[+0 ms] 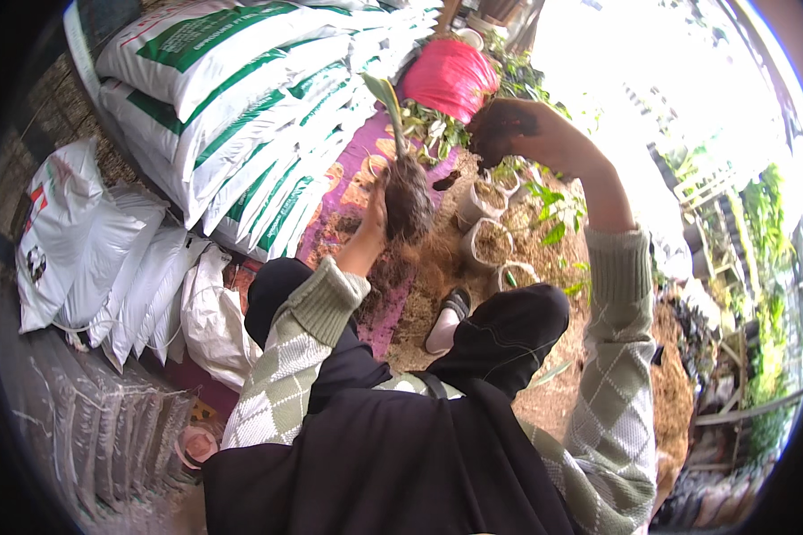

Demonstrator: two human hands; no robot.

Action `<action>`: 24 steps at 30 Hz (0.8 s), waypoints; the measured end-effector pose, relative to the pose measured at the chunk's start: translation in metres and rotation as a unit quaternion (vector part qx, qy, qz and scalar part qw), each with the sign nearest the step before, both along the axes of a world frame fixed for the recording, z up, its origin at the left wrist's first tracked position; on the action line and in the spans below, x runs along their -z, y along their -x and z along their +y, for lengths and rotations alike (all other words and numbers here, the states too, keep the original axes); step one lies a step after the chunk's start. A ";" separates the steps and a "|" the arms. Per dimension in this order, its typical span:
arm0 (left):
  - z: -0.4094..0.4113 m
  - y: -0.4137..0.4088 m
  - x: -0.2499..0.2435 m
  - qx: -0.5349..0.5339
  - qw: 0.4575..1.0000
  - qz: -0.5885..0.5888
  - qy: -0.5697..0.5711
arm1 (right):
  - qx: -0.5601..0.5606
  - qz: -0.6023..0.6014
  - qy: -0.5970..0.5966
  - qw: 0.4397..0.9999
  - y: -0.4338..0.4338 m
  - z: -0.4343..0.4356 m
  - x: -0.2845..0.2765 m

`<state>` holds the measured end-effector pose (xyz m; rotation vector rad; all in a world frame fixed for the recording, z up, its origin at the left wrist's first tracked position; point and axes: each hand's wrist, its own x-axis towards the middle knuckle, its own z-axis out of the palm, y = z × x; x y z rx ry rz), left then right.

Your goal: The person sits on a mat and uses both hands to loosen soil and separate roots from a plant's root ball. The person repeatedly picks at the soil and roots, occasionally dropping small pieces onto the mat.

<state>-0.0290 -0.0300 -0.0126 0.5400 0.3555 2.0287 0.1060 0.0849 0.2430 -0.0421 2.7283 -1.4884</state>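
My left hand (376, 217) grips the dark root ball (408, 200) of a small plant, its soil and fine roots bare. A green leaf with a yellowish edge (391, 107) rises from the top of it. Off to the right, my right hand (542, 137) is raised over the ground, wrist bent. Dark, soil-like matter (495, 130) covers its finger area; whether the fingers hold a clump or are just coated is unclear. A small dark clump (447, 180) shows between the two hands. Below lies a purple printed mat (395, 304) strewn with loose soil.
White-and-green sacks (241, 100) are stacked at the left, with white bags (94, 234) nearer me. Small pale grow bags (487, 241) of soil, some with seedlings, stand by my right knee. A red sack (450, 80) lies ahead. A pink-rimmed container (197, 447) is at lower left.
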 end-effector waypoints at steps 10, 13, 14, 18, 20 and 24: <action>0.003 -0.001 0.023 0.042 0.999 0.004 0.010 | 0.048 0.086 0.021 0.995 0.032 0.007 0.086; 0.011 0.015 0.009 -0.035 0.990 0.125 0.048 | 0.149 0.190 -0.109 0.964 0.039 0.007 0.114; 0.014 0.015 0.001 -0.038 0.989 0.139 0.045 | 0.182 0.200 -0.101 0.957 0.039 0.005 0.118; 0.011 0.037 -0.015 -0.018 0.986 0.158 0.057 | 0.224 0.306 -0.156 0.912 0.050 0.007 0.146; 0.017 0.052 0.005 0.009 0.992 0.106 0.074 | 0.233 0.347 -0.165 0.894 0.054 0.000 0.154; 0.025 0.063 0.041 0.050 0.991 0.034 0.119 | 0.235 0.288 -0.167 0.913 0.049 0.003 0.184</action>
